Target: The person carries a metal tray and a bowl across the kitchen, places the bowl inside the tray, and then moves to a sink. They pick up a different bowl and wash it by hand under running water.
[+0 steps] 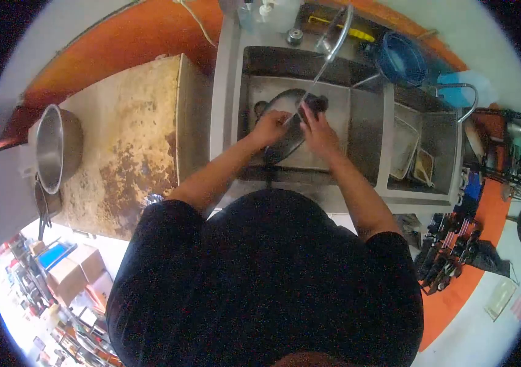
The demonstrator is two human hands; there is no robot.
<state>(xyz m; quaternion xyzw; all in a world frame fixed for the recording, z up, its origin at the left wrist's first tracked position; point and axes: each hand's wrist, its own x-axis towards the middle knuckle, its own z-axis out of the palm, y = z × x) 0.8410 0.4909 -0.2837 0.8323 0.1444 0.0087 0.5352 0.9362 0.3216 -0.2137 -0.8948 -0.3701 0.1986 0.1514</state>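
Observation:
Both hands are over the left basin of a metal sink (pixel 227 122). A dark round pan (pixel 288 147) lies tilted in the basin under them, its handle toward the near edge. My left hand (pixel 271 127) has its fingers closed near the pan's left part, around something thin that I cannot make out. My right hand (pixel 320 133) reaches up to a small dark item (pixel 317 104) at the pan's upper right, its fingers pressed on it. A stream of water falls from the curved faucet (pixel 341 37) between the hands.
Behind the basin are soap bottles (pixel 266 11), a yellow-handled tool (pixel 346 27) and a blue basin (pixel 402 58). The right basin holds clear containers (pixel 404 144). At left, a metal pot (pixel 50 150) stands by a worn board (pixel 132 140).

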